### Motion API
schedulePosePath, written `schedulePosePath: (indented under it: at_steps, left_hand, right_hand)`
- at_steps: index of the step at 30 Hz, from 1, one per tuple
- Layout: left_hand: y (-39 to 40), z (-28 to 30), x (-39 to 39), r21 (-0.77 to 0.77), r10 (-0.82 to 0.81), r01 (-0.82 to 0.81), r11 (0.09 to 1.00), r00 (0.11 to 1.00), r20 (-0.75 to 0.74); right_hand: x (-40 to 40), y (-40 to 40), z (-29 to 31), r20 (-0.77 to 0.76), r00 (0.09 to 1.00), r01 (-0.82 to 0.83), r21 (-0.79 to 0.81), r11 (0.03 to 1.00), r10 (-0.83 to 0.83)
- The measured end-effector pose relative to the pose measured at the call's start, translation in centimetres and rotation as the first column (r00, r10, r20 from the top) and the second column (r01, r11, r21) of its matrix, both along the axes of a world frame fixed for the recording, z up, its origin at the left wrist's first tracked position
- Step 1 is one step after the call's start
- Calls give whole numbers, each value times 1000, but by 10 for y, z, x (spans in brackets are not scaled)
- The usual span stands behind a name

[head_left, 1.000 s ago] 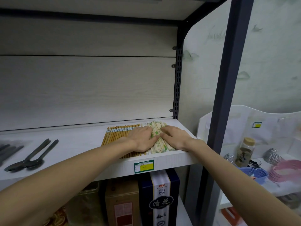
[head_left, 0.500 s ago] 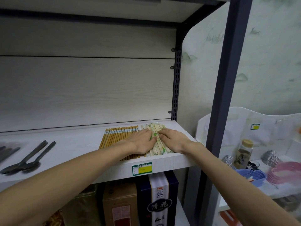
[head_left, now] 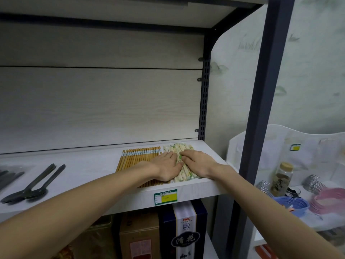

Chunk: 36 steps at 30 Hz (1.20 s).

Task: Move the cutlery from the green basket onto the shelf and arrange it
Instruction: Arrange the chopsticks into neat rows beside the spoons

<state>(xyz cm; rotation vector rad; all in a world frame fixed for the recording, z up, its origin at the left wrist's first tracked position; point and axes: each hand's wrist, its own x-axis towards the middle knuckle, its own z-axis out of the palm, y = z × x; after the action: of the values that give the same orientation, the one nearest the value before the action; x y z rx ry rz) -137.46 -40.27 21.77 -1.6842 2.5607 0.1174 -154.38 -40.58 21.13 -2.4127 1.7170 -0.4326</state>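
A row of brown bamboo chopsticks (head_left: 139,157) lies on the pale wooden shelf (head_left: 84,165), side by side. Right of them sits a bundle of wrapped white-and-green chopsticks (head_left: 183,171). My left hand (head_left: 167,168) lies flat, palm down, over the brown row's right end and the bundle's left edge. Flat on the bundle's right side rests my right hand (head_left: 198,162). Both hands press on the packets with fingers together, gripping nothing. The green basket is out of view.
Dark spoons (head_left: 31,186) lie at the shelf's left. A dark upright post (head_left: 261,113) stands right of the shelf. Boxes (head_left: 184,230) fill the lower shelf. A white rack (head_left: 291,146) at right holds a jar (head_left: 281,179) and plastic baskets (head_left: 293,204).
Both hands stay on the wrapped chopsticks and have edged slightly toward the back of the shelf. The bundle looks a little tidier.
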Motion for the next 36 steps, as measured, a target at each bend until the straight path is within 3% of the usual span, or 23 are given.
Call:
schedulePosePath:
  at_steps: [10, 17, 21, 28, 36]
  left_hand:
    - [0, 1, 1, -53, -39, 39, 998, 999, -4]
    - [1, 7, 0, -54, 1, -9, 998, 989, -150]
    - [1, 1, -1, -78, -39, 33, 996, 996, -78]
    - [0, -1, -2, 14, -16, 16, 1000, 1000, -22]
    - [-1, -2, -6, 80, 15, -10, 997, 998, -60]
  right_hand:
    - [0, 1, -1, -7, 997, 77, 4, 997, -77]
    - [0, 3, -3, 11, 997, 74, -1, 997, -74]
    - [-1, 2, -3, 11, 999, 52, 4, 999, -52]
    - [-1, 1, -4, 33, 996, 76, 48, 996, -77]
    - [1, 2, 2, 57, 994, 84, 112, 990, -91]
